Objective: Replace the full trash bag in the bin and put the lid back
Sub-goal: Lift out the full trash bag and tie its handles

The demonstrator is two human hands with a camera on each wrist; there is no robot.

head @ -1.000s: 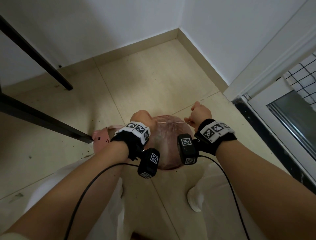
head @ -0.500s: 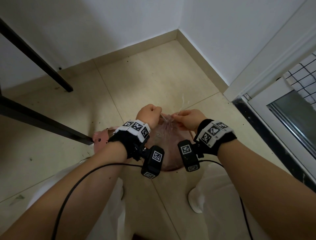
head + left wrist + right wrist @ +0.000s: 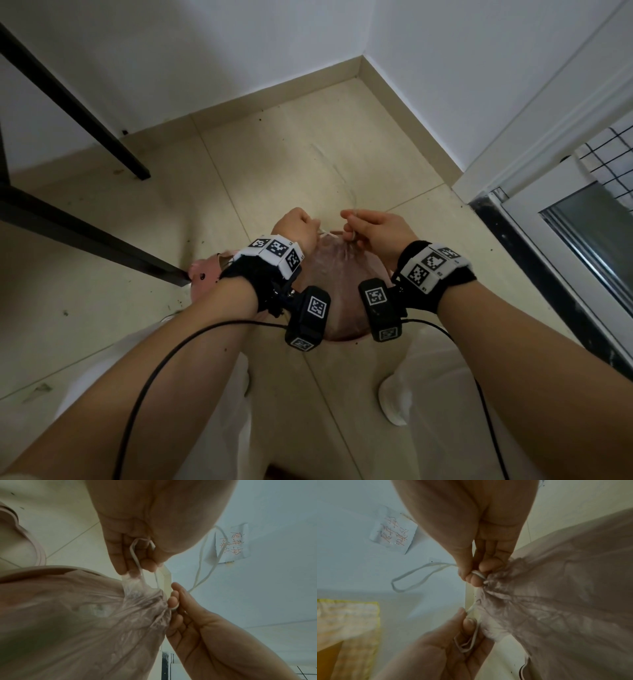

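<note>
A full translucent trash bag [image 3: 337, 274] sits in the pink bin [image 3: 342, 334] on the floor, its mouth gathered tight. My left hand [image 3: 303, 224] grips one white drawstring loop [image 3: 137, 555] at the bag's neck, fingers curled round it. Just to the right, my right hand [image 3: 352, 222] pinches the other drawstring loop [image 3: 412, 577] against the neck between thumb and fingers. Both hands are close together above the bag [image 3: 77, 615]. The pink lid [image 3: 205, 274] lies on the floor left of the bin, partly hidden by my left wrist.
Black table legs [image 3: 102, 240] stand to the left, one foot next to the lid. The room corner [image 3: 361, 68] is ahead; a sliding door frame [image 3: 513, 222] runs along the right. My white shoes [image 3: 394, 401] stand just behind the bin. A handwritten note [image 3: 229, 545] hangs on the wall.
A second ago my hands were pulled apart with the strings taut. They have since come together at the bag's neck, and the right hand now holds its loop up beside the left.
</note>
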